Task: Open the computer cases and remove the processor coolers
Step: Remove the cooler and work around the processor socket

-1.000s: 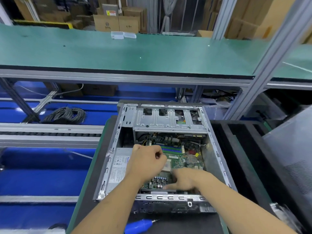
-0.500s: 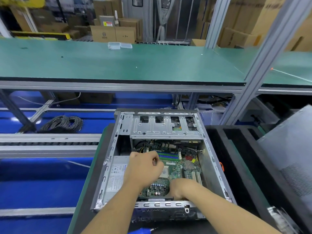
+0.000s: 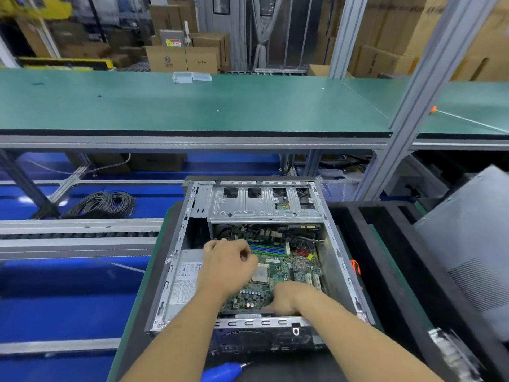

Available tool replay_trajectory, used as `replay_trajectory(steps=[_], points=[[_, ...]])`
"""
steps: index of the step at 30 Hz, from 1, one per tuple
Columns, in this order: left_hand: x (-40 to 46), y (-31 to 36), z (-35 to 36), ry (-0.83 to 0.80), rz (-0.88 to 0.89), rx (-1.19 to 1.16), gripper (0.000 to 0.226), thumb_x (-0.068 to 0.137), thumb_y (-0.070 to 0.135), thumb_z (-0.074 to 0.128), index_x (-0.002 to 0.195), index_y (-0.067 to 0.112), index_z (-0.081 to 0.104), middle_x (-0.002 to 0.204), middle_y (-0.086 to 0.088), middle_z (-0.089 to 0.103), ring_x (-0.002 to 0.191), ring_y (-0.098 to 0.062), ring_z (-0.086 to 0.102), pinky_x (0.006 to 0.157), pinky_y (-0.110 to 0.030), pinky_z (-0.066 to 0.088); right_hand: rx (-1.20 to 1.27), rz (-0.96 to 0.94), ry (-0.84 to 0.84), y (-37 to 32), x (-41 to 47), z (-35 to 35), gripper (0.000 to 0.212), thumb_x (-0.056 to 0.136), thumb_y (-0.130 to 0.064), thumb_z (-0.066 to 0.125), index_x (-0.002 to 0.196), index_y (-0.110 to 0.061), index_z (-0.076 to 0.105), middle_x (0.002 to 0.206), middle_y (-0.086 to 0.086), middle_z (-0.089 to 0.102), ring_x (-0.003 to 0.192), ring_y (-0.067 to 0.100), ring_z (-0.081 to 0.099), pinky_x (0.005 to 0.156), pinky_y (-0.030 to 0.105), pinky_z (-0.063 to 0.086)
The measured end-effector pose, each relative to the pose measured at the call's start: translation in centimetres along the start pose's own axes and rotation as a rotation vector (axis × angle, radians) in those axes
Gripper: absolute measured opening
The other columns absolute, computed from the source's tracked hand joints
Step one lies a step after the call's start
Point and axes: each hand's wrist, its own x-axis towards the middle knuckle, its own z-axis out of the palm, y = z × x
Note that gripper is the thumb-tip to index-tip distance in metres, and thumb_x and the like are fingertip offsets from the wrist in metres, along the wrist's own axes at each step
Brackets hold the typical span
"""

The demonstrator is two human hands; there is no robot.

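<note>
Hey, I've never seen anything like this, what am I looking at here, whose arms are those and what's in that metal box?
This is one picture from a camera worn on a person's head, looking down at their own arms. No robot is involved. The metal box is an opened computer case lying on a workbench. Inside is the green motherboard with the bare square processor showing; no cooler sits on it. The left hand is curled above the board beside the processor; what its grip holds, if anything, is hidden. The right hand reaches down at the board's near edge. A blue tool lies in front of the case.
</note>
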Motion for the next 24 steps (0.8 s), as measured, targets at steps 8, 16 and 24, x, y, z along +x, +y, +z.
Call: replay_trajectory(steps=[8,16,24], points=[[-0.2,0.1,-0.3,-0.033,0.041,0.125,0.026,0.081,0.041,0.043,0.071,0.026,0.062,0.062,0.010,0.061,0.072,-0.004,0.053,0.094,-0.030,0.032,-0.056,-0.005,0.017,0.8,-0.8,0.5,0.057,0.091,-0.056,0.055,0.121,-0.008,0.061,0.125,0.011,0.064,0.102,0.029,0.061,0.094,0.040,0.050],[0.1,0.3,-0.2,0.005,-0.028,0.033,0.031,0.076,0.048,0.036,0.072,0.030,0.060,0.066,0.013,0.061,0.080,-0.006,0.051,0.091,-0.029,0.033,-0.052,-0.037,0.120,0.5,-0.2,0.0,0.051,0.084,-0.065,0.055,0.077,-0.015,0.051,0.072,-0.002,0.057,0.078,0.025,0.060,0.072,0.033,0.049],[0.7,-0.3,-1.8,-0.264,0.040,0.229,0.020,0.091,0.028,0.047,0.085,0.023,0.065,0.081,0.007,0.066,0.089,-0.016,0.056,0.092,-0.035,0.036,0.068,0.014,0.102,1.9,-0.8,0.2,0.052,0.077,-0.065,0.064,0.082,-0.013,0.058,0.079,-0.002,0.055,0.072,0.022,0.054,0.066,0.030,0.045]])
